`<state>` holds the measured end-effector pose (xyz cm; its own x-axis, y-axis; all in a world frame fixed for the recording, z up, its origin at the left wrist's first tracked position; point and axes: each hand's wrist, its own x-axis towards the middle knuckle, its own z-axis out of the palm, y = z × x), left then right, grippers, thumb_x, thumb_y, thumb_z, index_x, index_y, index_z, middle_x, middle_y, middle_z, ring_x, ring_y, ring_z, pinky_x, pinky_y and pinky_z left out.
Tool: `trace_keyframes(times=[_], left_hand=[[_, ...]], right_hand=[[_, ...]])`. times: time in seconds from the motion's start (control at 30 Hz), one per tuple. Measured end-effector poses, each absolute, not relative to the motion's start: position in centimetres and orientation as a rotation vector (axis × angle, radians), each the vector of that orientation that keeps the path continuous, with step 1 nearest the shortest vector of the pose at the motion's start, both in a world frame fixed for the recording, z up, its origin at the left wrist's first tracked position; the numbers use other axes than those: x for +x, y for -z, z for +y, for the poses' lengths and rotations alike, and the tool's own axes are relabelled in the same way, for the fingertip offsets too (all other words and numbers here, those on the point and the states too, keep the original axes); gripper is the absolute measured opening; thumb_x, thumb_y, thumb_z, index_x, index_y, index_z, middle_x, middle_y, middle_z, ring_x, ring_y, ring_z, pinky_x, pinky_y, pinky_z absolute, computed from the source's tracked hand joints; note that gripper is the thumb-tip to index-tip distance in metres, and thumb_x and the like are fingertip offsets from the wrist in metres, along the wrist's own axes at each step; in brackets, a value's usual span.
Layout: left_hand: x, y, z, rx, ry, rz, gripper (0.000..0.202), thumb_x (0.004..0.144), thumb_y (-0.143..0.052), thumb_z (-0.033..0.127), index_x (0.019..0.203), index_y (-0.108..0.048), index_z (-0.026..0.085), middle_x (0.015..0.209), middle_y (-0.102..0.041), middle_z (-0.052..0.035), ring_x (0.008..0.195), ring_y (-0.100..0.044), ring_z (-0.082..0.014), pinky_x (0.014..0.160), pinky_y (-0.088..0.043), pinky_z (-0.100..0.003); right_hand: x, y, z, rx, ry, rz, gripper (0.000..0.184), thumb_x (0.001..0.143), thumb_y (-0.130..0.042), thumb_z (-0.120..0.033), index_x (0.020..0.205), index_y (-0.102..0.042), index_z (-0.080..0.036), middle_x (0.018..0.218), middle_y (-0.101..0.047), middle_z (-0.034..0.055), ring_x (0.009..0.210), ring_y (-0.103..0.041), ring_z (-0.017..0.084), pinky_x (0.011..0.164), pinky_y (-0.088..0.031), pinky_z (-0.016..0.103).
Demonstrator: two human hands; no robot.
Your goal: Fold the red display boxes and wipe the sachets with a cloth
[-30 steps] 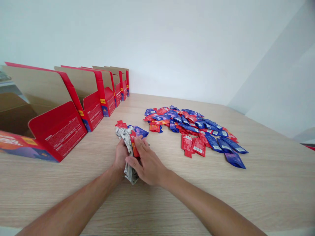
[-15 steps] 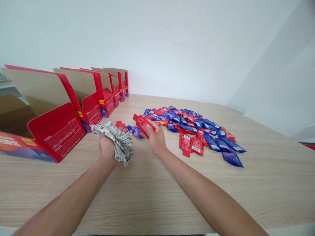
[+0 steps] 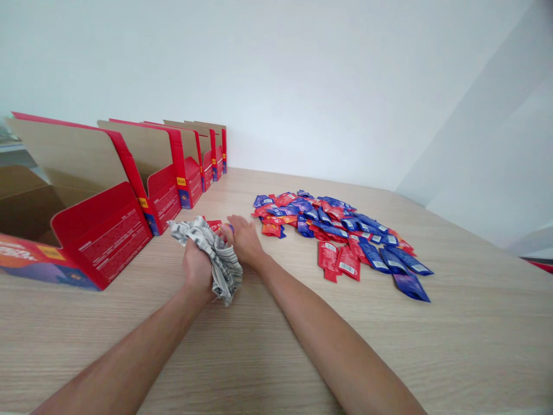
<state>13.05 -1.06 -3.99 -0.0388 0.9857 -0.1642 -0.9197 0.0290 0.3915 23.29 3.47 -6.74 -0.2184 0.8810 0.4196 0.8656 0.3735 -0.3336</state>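
A crumpled grey-and-white striped cloth [image 3: 207, 245] is bunched in my left hand [image 3: 197, 266], whose fingers are mostly hidden behind the folds. Right beside it, low over the table, my right hand [image 3: 246, 242] has its thumb and fingers around sachets; a bit of a blue-purple sachet [image 3: 230, 228] shows between them. A red sachet [image 3: 213, 225] lies just behind the cloth, partly covered by it and by my fingers. To the right spreads a loose pile of red and blue sachets [image 3: 324, 216].
Several open red cardboard boxes [image 3: 108, 230] stand in a row along the left side, flaps raised. Two red sachets [image 3: 348, 262] and some blue ones [image 3: 410, 285] lie at the pile's near edge. A white wall [image 3: 302, 86] closes off the back of the wooden table [image 3: 276, 357].
My right hand has moved left and slightly down with the red sachet, away from the pile and up to the cloth. My left hand and the cloth have shifted slightly right.
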Motion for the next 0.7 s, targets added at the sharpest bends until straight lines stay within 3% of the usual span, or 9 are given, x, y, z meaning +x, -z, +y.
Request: trace_keyframes(times=[0.1, 0.2, 0.3, 0.43, 0.57, 0.7], left_hand=[[13.3, 3.8, -1.9, 0.220, -1.587, 0.601, 0.037, 0.103, -0.046, 0.040, 0.101, -0.073, 0.016, 0.084, -0.075, -0.0061, 0.075, -0.072, -0.0194, 0.072, -0.063, -0.029], [14.0, 3.8, -2.8, 0.259, -1.579, 0.710, 0.036, 0.104, -0.045, 0.040, 0.101, -0.073, 0.017, 0.085, -0.076, -0.0047, 0.073, -0.072, -0.0171, 0.067, -0.061, -0.025], [14.9, 3.8, -3.6, 0.292, -1.548, 0.760, 0.038, 0.104, -0.044, 0.039, 0.104, -0.074, 0.016, 0.088, -0.077, -0.0066, 0.079, -0.074, -0.0177, 0.068, -0.062, -0.025], [15.3, 3.6, -4.2, 0.342, -1.487, 0.805, 0.040, 0.105, -0.043, 0.039, 0.110, -0.075, 0.016, 0.093, -0.079, -0.0083, 0.084, -0.076, -0.0205, 0.072, -0.064, -0.029], [15.1, 3.5, -4.2, 0.304, -1.472, 0.786, 0.039, 0.104, -0.047, 0.040, 0.117, -0.074, 0.016, 0.093, -0.080, -0.0085, 0.085, -0.078, -0.0234, 0.078, -0.066, -0.035], [14.9, 3.5, -4.1, 0.282, -1.490, 0.739, 0.037, 0.103, -0.049, 0.039, 0.120, -0.074, 0.016, 0.094, -0.080, -0.0092, 0.081, -0.079, -0.0237, 0.076, -0.066, -0.036]], right_hand=[[25.6, 6.7, 3.6, -1.749, 0.112, -1.821, 0.055, 0.104, -0.057, -0.040, 0.150, -0.050, -0.011, 0.165, -0.042, 0.0223, 0.154, -0.034, 0.035, 0.126, -0.021, 0.059], [28.0, 7.3, 4.1, -1.989, 0.089, -1.691, 0.074, 0.093, -0.072, -0.046, 0.151, -0.047, -0.008, 0.168, -0.032, 0.0278, 0.155, -0.029, 0.043, 0.122, -0.025, 0.064], [29.5, 7.9, 4.5, -2.061, 0.027, -1.659, 0.071, 0.091, -0.072, -0.051, 0.142, -0.054, -0.005, 0.161, -0.039, 0.0305, 0.151, -0.036, 0.042, 0.119, -0.035, 0.055], [30.5, 7.7, 4.3, -2.041, 0.032, -1.676, 0.047, 0.096, -0.063, -0.028, 0.137, -0.059, -0.005, 0.157, -0.045, 0.0284, 0.144, -0.047, 0.036, 0.115, -0.043, 0.043], [31.9, 7.1, 3.1, -1.993, 0.017, -1.746, 0.043, 0.096, -0.054, -0.013, 0.138, -0.061, -0.006, 0.160, -0.045, 0.0261, 0.143, -0.051, 0.033, 0.116, -0.042, 0.039], [33.8, 6.3, 1.3, -1.978, -0.030, -1.736, 0.040, 0.100, -0.045, -0.009, 0.134, -0.065, -0.007, 0.133, -0.070, 0.0240, 0.123, -0.069, 0.031, 0.105, -0.050, 0.038]])
